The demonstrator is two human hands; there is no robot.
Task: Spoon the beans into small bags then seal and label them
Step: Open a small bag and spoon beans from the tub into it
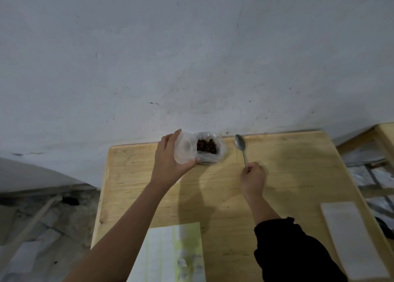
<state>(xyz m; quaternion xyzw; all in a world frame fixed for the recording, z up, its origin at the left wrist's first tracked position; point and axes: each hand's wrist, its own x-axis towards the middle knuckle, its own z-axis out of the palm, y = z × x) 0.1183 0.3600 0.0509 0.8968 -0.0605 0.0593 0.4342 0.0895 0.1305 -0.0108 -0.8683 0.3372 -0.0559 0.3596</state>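
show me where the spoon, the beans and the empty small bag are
spoon (241, 145): head view, lower part of its bowl
beans (206, 147): head view, middle of the dark pile
small bag (185, 149): head view, middle of its clear plastic front

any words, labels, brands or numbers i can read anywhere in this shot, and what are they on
No text can be read in this view.
On the green-and-white sheet: faint marks, too blurred to read.
On the white strip: no print shows.
On the bag of beans, the small bag and the spoon: no print shows.
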